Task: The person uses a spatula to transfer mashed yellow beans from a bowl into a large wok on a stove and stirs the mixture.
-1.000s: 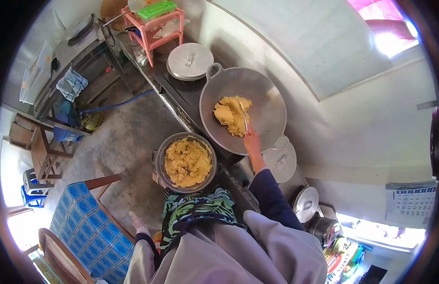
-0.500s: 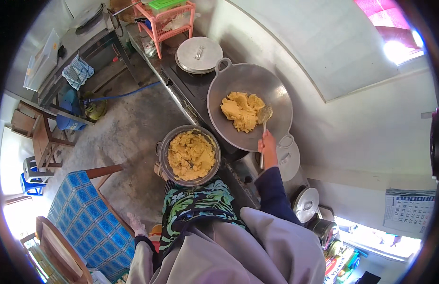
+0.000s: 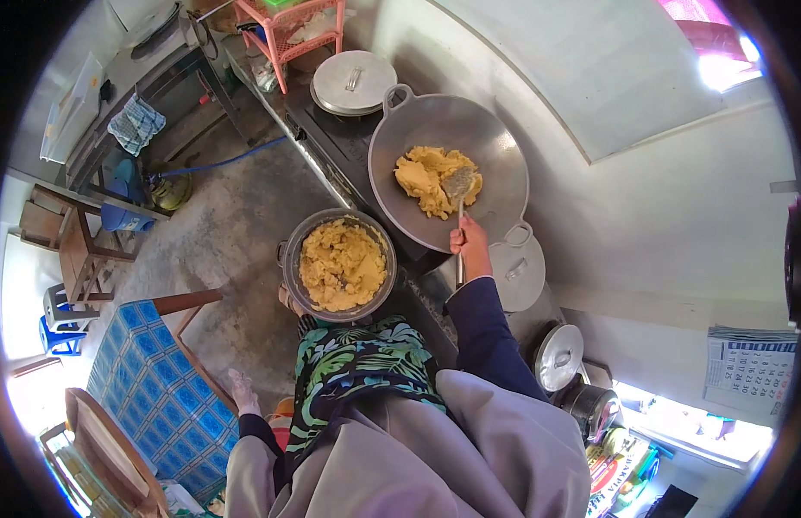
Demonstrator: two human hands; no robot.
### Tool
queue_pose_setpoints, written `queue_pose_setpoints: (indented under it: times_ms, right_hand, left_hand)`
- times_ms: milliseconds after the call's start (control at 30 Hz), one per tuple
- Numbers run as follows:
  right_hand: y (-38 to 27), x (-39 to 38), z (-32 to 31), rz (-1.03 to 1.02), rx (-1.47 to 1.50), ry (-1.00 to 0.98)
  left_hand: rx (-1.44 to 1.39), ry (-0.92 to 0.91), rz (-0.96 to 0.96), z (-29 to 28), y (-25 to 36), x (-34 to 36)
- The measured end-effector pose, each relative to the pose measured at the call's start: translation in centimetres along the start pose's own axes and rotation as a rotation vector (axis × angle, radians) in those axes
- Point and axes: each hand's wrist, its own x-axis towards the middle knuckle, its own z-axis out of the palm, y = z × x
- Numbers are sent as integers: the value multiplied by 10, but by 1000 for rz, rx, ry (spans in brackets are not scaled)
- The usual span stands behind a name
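Note:
My right hand (image 3: 471, 242) is closed round the handle of a metal spatula (image 3: 458, 181) with a broad, perforated-looking head. That head presses into a mound of yellow, dough-like mash (image 3: 425, 175) in a wide grey wok (image 3: 499, 151). A dark round pot (image 3: 288, 274) full of lumpy yellow mash (image 3: 344, 263) is in front of my leaf-patterned apron; what supports it is hidden. My left hand (image 3: 243, 393) hangs low by the blue-checked table, apart from pot and wok. It looks pale, coated or thinly gloved, with its fingers apart and nothing in them.
Lidded pans stand beyond the wok (image 3: 356, 79) and to its right (image 3: 515, 274). More lidded pots (image 3: 559, 357) are nearer me. A pink rack (image 3: 310, 43) stands at the counter's far end. At left are a table with blue checked cloth (image 3: 150, 380) and a wooden chair (image 3: 75, 246).
My right hand has drawn the spatula leftward, so its head has gone from the mound's right edge onto the mash. The whole view has shifted slightly; my left hand stays low.

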Motion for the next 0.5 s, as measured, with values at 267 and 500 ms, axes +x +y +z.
queue_pose_setpoints:
  times_ms: [267,500]
  right_hand:
    - [18,-53,-37,-632,-392,243]
    - [14,-80,39,-784,-1297,247]
  left_hand:
    - [-209,88,155,-26,-70,11]
    - [-71,126,-242,-25,-85,-33]
